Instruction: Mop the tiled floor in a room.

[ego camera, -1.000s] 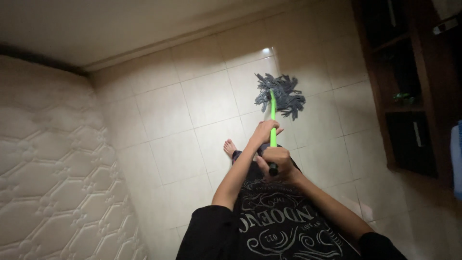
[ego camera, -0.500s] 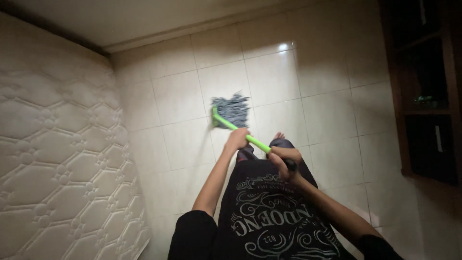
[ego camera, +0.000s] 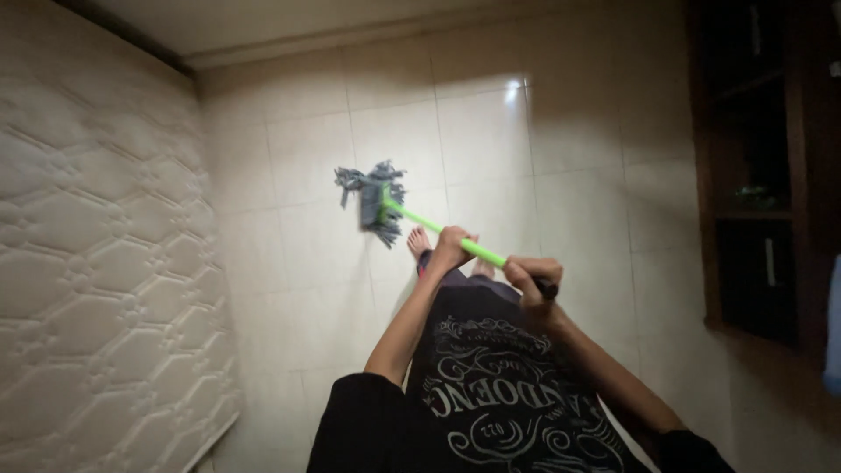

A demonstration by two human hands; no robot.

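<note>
Right hand [ego camera: 531, 278] is closing in a full fist round the black top end of the bright green, thin, stiff mop handle [ego camera: 438, 229], w/ the left hand [ego camera: 450, 249] wrapping the pole lower down, approx mid-shaft. Pole is slanting down-left to the grey string mop head [ego camera: 375, 201], which is lying splayed on the pale glossy floor tiles [ego camera: 477, 140], near the quilted white mattress [ego camera: 96, 254] standing at left. Prob light and rigid in the shaft; strands soft, floppy, likely dragging heavier if wet. Two spaced grips are giving leverage; smooth pole could be slipping in damp palms. Dark wooden shelf unit [ego camera: 753, 166] is standing at right, well apart
</note>
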